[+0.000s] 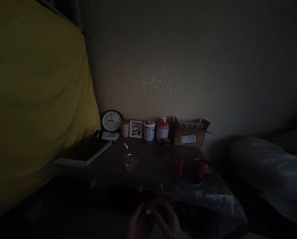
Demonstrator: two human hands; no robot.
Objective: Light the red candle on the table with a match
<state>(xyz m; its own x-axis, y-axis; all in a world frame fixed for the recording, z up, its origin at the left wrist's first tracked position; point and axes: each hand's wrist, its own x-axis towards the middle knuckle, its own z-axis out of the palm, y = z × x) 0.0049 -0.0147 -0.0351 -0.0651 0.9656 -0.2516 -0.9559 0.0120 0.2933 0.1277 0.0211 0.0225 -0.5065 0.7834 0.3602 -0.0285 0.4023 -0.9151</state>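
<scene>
Both my hands are close together at the bottom middle of the head view, just in front of the table's near edge. My left hand [138, 223] and my right hand [167, 218] have curled fingers that meet around a small thing with a pale patch [148, 211]. It is too dark to make out its kind. On the table beyond them lies a small clear plastic packet [129, 162] with something reddish in it. To the right, two red candles [180, 167] stand upright near a dish of thin pale sticks [208, 170].
Along the wall stand a round clock [112, 120], a woven cup [125, 129], a framed panda picture [136, 129], a white tin [149, 130], a pink-lidded tin [162, 132] and an open cardboard box [190, 134]. A large book [86, 154] lies left, beside a yellow curtain [39, 83].
</scene>
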